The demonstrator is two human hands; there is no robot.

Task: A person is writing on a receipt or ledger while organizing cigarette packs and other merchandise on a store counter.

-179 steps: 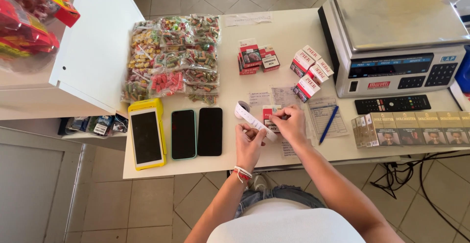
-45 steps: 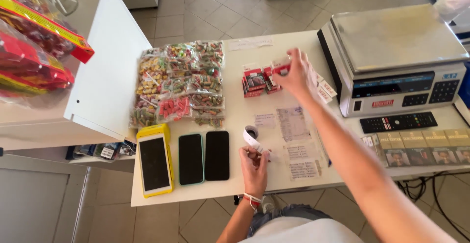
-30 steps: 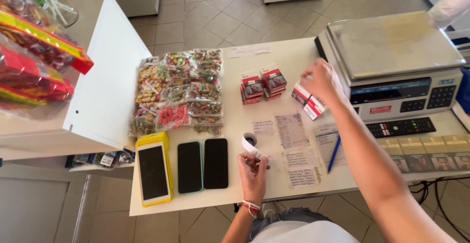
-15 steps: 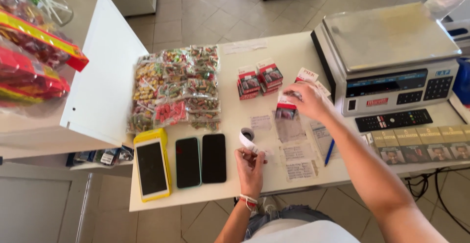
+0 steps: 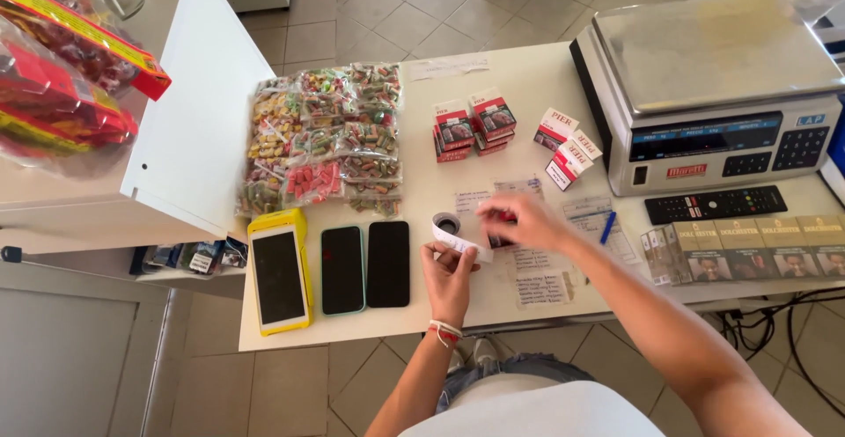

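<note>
Left hand: the left hand (image 5: 449, 271), nearest the body at the table's front edge, has its fingers closed around a small roll of white paper tape (image 5: 449, 228), with a loose strip leading right.
Right hand: the right hand (image 5: 519, 220) is just beside the roll, fingers curled over a small red and dark pack (image 5: 502, 219); how firmly it is gripped cannot be told, as the hand is blurred.
Paper slips: printed paper slips (image 5: 539, 274) lie flat on the white table (image 5: 422, 309) under and beside both hands.
Phones: a yellow-cased device (image 5: 279, 271) and two dark phones (image 5: 364, 266) lie side by side, left of the hands.
Blue pen: a blue pen (image 5: 608, 227) lies right of the right hand.
Carton row: a row of cigarette cartons (image 5: 744, 249) lies at the right, with a black remote (image 5: 714, 204) behind it.
Middle zone: bagged sweets (image 5: 321, 138), stacked red packs (image 5: 473, 123) and white packs (image 5: 568, 144).
Far right: a weighing scale (image 5: 713, 85).
</note>
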